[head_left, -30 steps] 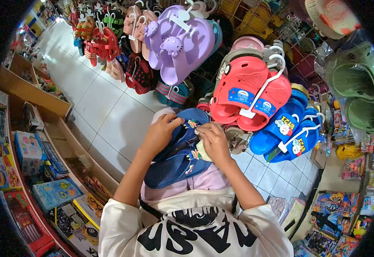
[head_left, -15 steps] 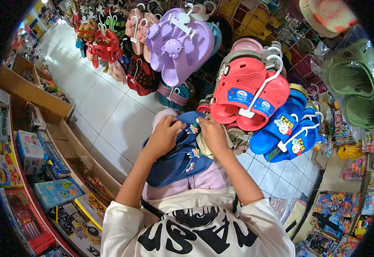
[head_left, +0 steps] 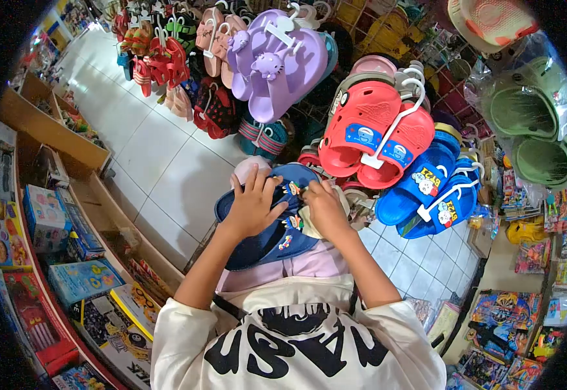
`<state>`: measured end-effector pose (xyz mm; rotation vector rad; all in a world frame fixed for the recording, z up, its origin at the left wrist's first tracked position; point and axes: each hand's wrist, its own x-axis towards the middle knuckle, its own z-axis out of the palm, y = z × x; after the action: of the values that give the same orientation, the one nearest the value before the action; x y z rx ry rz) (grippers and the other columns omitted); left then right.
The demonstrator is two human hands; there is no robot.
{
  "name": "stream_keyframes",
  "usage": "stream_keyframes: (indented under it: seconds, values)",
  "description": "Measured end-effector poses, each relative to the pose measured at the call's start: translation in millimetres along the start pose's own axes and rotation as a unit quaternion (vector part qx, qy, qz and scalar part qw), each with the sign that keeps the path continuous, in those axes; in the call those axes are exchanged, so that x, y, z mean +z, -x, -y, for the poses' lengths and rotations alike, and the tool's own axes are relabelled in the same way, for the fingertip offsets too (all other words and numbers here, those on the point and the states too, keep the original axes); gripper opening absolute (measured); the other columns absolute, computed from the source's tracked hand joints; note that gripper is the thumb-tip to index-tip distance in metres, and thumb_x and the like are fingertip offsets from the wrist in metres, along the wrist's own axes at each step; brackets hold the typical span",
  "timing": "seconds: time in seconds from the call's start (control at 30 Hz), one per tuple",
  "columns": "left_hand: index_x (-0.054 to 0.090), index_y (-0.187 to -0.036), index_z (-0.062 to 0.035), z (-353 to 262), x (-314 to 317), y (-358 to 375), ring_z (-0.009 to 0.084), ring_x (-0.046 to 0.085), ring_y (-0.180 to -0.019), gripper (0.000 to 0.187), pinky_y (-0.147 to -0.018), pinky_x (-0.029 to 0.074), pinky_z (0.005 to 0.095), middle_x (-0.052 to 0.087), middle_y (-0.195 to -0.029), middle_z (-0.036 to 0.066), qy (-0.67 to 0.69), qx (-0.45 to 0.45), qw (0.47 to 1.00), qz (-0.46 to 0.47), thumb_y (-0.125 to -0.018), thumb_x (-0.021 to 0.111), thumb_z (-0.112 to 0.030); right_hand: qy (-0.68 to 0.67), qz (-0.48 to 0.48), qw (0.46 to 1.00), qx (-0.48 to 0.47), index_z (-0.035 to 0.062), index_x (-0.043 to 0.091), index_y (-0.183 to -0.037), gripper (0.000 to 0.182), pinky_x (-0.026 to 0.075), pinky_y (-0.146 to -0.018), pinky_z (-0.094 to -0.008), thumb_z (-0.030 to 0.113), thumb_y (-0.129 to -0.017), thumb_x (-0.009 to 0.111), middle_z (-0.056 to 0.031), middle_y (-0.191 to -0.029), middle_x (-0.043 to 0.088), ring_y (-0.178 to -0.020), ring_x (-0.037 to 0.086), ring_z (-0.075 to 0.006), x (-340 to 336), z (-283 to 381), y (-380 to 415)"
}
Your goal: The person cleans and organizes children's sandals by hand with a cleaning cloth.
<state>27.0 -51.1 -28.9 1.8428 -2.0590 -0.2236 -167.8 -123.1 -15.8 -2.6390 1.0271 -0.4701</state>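
Observation:
A pair of navy blue slippers [head_left: 251, 249] with small cartoon figures on the straps lies across my lap, over pale pink trousers. My left hand [head_left: 255, 205] rests open on them, its fingers spread over the upper slipper. My right hand [head_left: 324, 208] is closed in a pinch at their right edge, by the upper strap. A cream-coloured piece shows just beneath the right fingers. Close ahead of that hand hang red clogs [head_left: 361, 127] on a white hanger, with blue slippers [head_left: 420, 188] to their right.
Lilac slippers [head_left: 277, 71] and several other hung pairs line the rack ahead. Green clogs in clear plastic [head_left: 524, 114] hang at the right. Boxed toys [head_left: 88, 279] fill the low wooden shelf on my left. White floor tiles [head_left: 160, 146] run between.
My left hand has opened from a grip and now lies spread on the slippers. The right hand has shifted slightly down and right, its fingers more curled.

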Motion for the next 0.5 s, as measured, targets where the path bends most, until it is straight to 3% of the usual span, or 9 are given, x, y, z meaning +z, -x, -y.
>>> stream_keyframes:
  seconds: [0.07, 0.1, 0.2, 0.23, 0.27, 0.43, 0.5]
  values:
    - [0.046, -0.131, -0.0111, -2.4, 3.8, 1.6, 0.0416, 0.030, -0.134, 0.057, -0.097, 0.018, 0.0758, 0.038, -0.138, 0.017, -0.006, 0.001, 1.000, -0.004, -0.088, 0.054, -0.048, -0.023, 0.040, 0.999, -0.021, 0.0032, 0.067, -0.089, 0.013, 0.044, -0.080, -0.0419, 0.002, -0.079, 0.058, -0.0124, -0.090, 0.055, -0.091, 0.053, -0.0318, -7.4, -5.3, 1.2]
    - [0.046, -0.130, -0.0109, -3.3, 3.1, 2.3, 0.0414, 0.030, -0.134, 0.057, -0.097, 0.017, 0.0757, 0.038, -0.138, 0.017, 0.004, -0.005, 1.000, 0.002, -0.088, 0.054, -0.048, -0.068, 0.107, 0.992, 0.002, 0.0025, 0.068, -0.090, 0.018, 0.043, -0.086, -0.0440, 0.002, -0.078, 0.054, -0.0111, -0.096, 0.057, -0.100, 0.053, -0.0298, -21.2, -5.0, -4.3]
    - [0.046, -0.130, -0.0101, -2.1, -1.6, -0.3, 0.0409, 0.029, -0.135, 0.059, -0.098, 0.016, 0.0755, 0.039, -0.138, 0.016, 0.030, -0.018, 0.999, 0.016, -0.087, 0.054, -0.049, -0.105, -0.071, 0.992, 0.019, 0.0026, 0.067, -0.090, 0.013, 0.044, -0.080, -0.0414, 0.004, -0.080, 0.058, -0.0118, -0.093, 0.058, -0.090, 0.054, -0.0314, -6.5, -1.5, -5.5]
    - [0.046, -0.130, -0.0099, -1.8, -2.0, -0.9, 0.0408, 0.029, -0.135, 0.059, -0.098, 0.015, 0.0754, 0.039, -0.138, 0.016, 0.038, -0.021, 0.999, 0.020, -0.087, 0.054, -0.050, -0.056, -0.068, 0.996, 0.018, 0.0021, 0.066, -0.091, 0.013, 0.043, -0.080, -0.0410, 0.004, -0.079, 0.060, -0.0113, -0.094, 0.058, -0.091, 0.054, -0.0312, -0.2, 2.9, -3.9]
    - [0.046, -0.130, -0.0096, -1.6, -3.2, -1.8, 0.0407, 0.028, -0.135, 0.060, -0.099, 0.015, 0.0753, 0.039, -0.138, 0.016, 0.044, -0.025, 0.998, 0.023, -0.087, 0.054, -0.050, -0.005, -0.045, 0.999, 0.007, 0.0017, 0.065, -0.090, 0.013, 0.043, -0.081, -0.0414, 0.004, -0.079, 0.059, -0.0114, -0.094, 0.058, -0.092, 0.054, -0.0312, 2.9, 5.8, 1.0]
    - [0.043, -0.130, -0.0092, -6.5, -6.4, 1.6, 0.0402, 0.025, -0.137, 0.063, -0.103, 0.011, 0.0729, 0.038, -0.139, 0.016, 0.049, -0.028, 0.998, 0.037, -0.086, 0.055, -0.052, -0.043, 0.005, 0.999, 0.027, 0.0017, 0.065, -0.085, 0.011, 0.043, -0.082, -0.0415, 0.002, -0.079, 0.056, -0.0132, -0.092, 0.059, -0.092, 0.054, -0.0333, -1.8, 5.7, 3.1]
    - [0.044, -0.130, -0.0095, -9.0, -8.9, 0.7, 0.0398, 0.024, -0.138, 0.063, -0.103, 0.012, 0.0730, 0.037, -0.140, 0.016, 0.079, -0.023, 0.996, 0.046, -0.085, 0.055, -0.053, -0.083, 0.094, 0.991, 0.035, 0.0026, 0.066, -0.085, 0.014, 0.044, -0.084, -0.0419, 0.002, -0.077, 0.055, -0.0153, -0.093, 0.059, -0.093, 0.056, -0.0338, -20.7, 2.9, 3.5]
